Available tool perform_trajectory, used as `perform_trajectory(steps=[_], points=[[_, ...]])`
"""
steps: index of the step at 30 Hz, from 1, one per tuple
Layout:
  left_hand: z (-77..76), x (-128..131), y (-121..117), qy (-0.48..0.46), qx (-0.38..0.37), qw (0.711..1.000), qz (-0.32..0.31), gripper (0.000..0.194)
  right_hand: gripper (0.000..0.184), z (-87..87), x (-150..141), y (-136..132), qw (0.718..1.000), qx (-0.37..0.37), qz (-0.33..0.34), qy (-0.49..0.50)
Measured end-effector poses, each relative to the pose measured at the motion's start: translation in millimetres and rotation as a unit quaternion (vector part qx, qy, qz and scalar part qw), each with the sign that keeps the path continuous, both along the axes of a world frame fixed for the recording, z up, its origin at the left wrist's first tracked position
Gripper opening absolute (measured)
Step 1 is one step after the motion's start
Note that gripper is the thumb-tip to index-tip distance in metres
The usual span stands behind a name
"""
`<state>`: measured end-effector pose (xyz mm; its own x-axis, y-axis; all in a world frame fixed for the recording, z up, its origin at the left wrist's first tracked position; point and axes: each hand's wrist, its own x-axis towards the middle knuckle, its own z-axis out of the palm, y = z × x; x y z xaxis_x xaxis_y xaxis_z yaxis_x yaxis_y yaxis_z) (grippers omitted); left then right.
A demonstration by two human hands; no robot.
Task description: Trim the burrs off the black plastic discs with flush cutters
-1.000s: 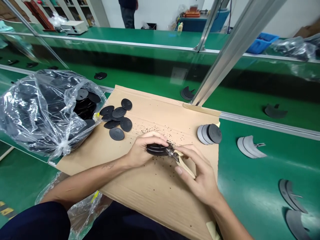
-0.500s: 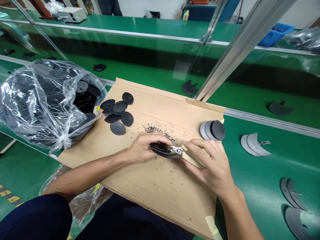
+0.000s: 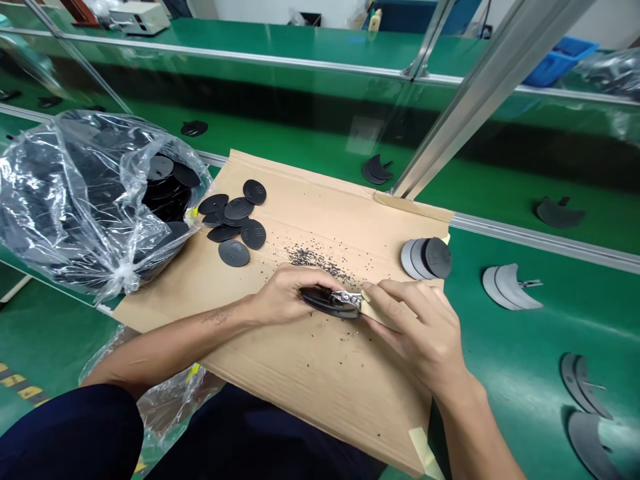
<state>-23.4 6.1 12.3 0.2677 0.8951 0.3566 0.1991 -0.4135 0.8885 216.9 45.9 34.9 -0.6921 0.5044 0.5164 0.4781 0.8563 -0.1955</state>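
My left hand [image 3: 285, 293] is closed around the left end of a black curved plastic part [image 3: 330, 305], held above the cardboard. In my right hand [image 3: 415, 327] is a pair of side cutters [image 3: 373, 312] with pale handles, its handles squeezed together. The cutters' metal jaws reach into the right end of the part; what lies between the blades is too small to tell. Small black clippings [image 3: 310, 259] are scattered on the cardboard sheet [image 3: 280, 373] beyond and below my hands. Several black oval discs [image 3: 239, 209] lie in a loose group to the left.
A clear plastic bag [image 3: 65, 200] full of black discs stands at the left. Stacked round parts [image 3: 425, 258] sit on the cardboard's right edge. Curved grey parts [image 3: 507, 287] lie on the green bench at right. A metal post [image 3: 450, 113] rises behind the cardboard.
The black part has been turned so its hollow side shows. The cutters swung to lie more level, and their handles closed further. The view has tilted down slightly.
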Motion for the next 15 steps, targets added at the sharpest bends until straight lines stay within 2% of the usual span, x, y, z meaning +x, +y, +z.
perform_trajectory(steps=[6, 9, 12, 15], points=[[-1.8, 1.3, -1.5, -0.010, -0.016, 1.000, 0.012, 0.016, 0.019, 0.8, -2.6, -4.6, 0.999, 0.051, -0.008, -0.008], [-1.0, 3.9, -2.8, -0.042, -0.059, 0.997, 0.020, 0.022, 0.018, 1.8, -2.3, -2.8, 1.000, 0.003, -0.006, 0.015], [0.5, 3.4, 0.5, -0.091, -0.117, 0.986, 0.078, 0.035, 0.023, 1.6, 2.9, 4.7, 0.998, -0.044, -0.044, 0.030], [-0.3, -7.9, 17.3, -0.126, -0.197, 0.964, 0.126, 0.041, 0.026, -3.2, 12.1, 13.8, 0.995, -0.041, -0.089, -0.034]])
